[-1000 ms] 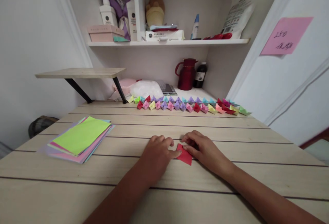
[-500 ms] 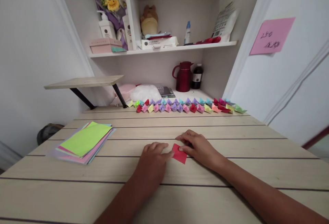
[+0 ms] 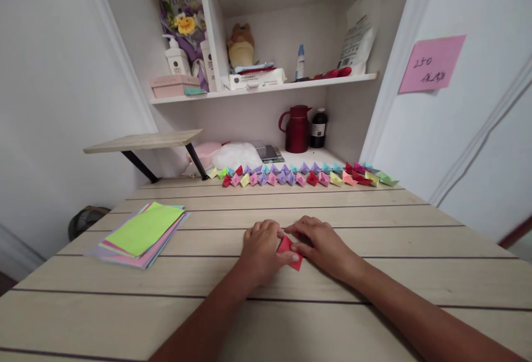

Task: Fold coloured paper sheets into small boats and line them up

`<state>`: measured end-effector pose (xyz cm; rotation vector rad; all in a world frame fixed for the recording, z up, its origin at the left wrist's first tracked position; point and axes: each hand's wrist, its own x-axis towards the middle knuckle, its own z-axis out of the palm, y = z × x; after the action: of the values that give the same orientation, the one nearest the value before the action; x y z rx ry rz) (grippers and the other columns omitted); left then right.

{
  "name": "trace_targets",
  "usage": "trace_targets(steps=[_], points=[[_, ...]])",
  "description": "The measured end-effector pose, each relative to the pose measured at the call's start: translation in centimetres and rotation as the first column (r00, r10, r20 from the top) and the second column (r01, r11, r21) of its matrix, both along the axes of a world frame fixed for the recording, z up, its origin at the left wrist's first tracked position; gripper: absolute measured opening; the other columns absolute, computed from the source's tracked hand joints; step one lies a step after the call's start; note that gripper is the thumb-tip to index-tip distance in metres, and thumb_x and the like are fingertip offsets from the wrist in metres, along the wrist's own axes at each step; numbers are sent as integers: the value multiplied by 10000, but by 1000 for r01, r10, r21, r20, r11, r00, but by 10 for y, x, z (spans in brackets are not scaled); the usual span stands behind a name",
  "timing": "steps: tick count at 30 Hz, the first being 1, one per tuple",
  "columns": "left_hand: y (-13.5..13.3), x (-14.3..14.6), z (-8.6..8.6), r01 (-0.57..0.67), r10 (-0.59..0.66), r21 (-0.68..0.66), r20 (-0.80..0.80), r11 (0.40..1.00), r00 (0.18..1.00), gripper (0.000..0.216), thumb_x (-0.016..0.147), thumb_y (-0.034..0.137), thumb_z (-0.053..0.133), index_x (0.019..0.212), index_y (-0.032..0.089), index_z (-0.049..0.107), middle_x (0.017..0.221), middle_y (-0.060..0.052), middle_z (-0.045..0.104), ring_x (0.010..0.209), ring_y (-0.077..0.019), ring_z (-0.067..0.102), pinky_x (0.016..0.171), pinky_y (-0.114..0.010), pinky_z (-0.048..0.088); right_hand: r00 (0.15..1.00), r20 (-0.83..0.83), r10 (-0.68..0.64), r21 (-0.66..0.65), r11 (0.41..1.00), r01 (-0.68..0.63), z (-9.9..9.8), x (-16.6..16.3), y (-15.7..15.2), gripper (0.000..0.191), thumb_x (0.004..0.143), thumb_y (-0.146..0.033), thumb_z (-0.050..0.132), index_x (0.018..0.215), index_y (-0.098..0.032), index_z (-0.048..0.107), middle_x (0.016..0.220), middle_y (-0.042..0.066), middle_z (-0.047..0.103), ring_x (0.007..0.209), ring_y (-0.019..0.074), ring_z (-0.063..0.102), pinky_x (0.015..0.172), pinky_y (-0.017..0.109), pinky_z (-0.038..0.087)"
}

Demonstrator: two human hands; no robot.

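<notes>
Red paper piece (image 3: 285,244) lies on the surface (image 3: 124,317) at my 12 o'clock, my left hand (image 3: 261,251) pressing it with the thumb from 9 o'clock, right hand (image 3: 324,245) thumb on it from 3, both loosely open. Coloured paper stack (image 3: 145,229) at 9 o'clock of it, folded paper boats (image 3: 284,178) beyond at 12.

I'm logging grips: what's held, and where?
Red paper: left hand has its thumb across the middle, right hand its thumb over the right side; pinching can't be told.
</notes>
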<state>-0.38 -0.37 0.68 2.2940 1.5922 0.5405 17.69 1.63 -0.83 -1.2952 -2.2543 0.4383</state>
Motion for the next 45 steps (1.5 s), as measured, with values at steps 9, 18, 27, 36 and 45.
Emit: trace_targets(steps=[9, 18, 27, 36, 45], points=[[8, 1, -20, -85, 79, 48, 127, 995, 989, 309, 674, 360, 736, 902, 245, 563, 1286, -55, 556, 1229, -258, 444, 1022, -446, 244, 986, -144, 87, -51, 994, -95, 4, -1, -5, 99, 815, -141, 570, 826, -234, 600, 880, 12, 632, 907, 201, 554, 812, 343, 390], [9, 1, -14, -117, 115, -15, 342, 993, 933, 214, 631, 225, 758, 658, 216, 546, 1144, -16, 637, 1135, -233, 520, 1018, -433, 261, 965, -262, 29, -92, 994, -55, 3, -3, -4, 311, 789, -182, 625, 1092, -245, 595, 905, 18, 634, 822, 179, 579, 739, 305, 447], [9, -2, -12, 66, 47, -160, 617, 985, 785, 124, 653, 117, 590, 660, 208, 505, 748, 19, 617, 738, -149, 565, 694, -261, 426, 972, -208, 109, -51, 991, -122, 11, -5, -9, 179, 869, -224, 564, 695, -212, 605, 762, 4, 660, 782, 172, 581, 764, 312, 409], [9, 0, -7, 2, 43, -68, 654, 998, 755, 73, 686, 131, 569, 687, 203, 582, 657, 46, 576, 652, -125, 525, 635, -228, 408, 925, -381, 16, -154, 985, -80, 17, -5, -14, 238, 935, -397, 432, 971, -217, 584, 823, 19, 641, 768, 179, 582, 695, 293, 442], [-2, 6, 4, -80, -42, 138, 709, 987, 704, 86, 749, 122, 578, 745, 198, 618, 789, -4, 655, 795, -169, 609, 755, -278, 461, 763, -644, -58, -335, 918, -212, 8, -17, -13, 247, 815, -408, 616, 918, -186, 585, 810, 10, 619, 742, 165, 552, 676, 272, 431]])
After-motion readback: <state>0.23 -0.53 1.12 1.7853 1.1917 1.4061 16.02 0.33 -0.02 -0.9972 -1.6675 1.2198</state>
